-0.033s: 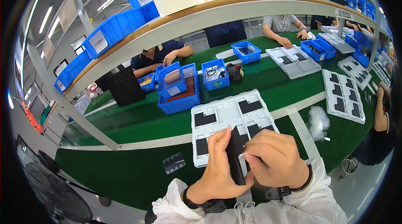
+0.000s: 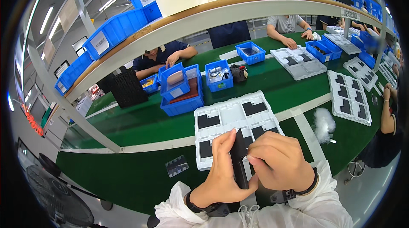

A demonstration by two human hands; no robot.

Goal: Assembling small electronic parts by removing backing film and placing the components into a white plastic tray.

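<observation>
My left hand (image 2: 219,177) and my right hand (image 2: 281,162) are together just above the near edge of a white moulded tray (image 2: 232,115). Between them they grip a thin black flat part (image 2: 240,160), held edge-on and roughly upright. My left fingers wrap its left side, and my right fingers press on it from the right. Several of the tray's pockets hold black flat parts (image 2: 254,108), while others show bare white. Both wrists wear dark bands over white sleeves.
On the green belt are stacked blue bins (image 2: 183,96), another blue bin (image 2: 219,77), a white tuft (image 2: 324,122), a small clear pack (image 2: 177,166) and more white trays (image 2: 349,96). A black crate (image 2: 128,89) stands left. Other people work across the belt and at right.
</observation>
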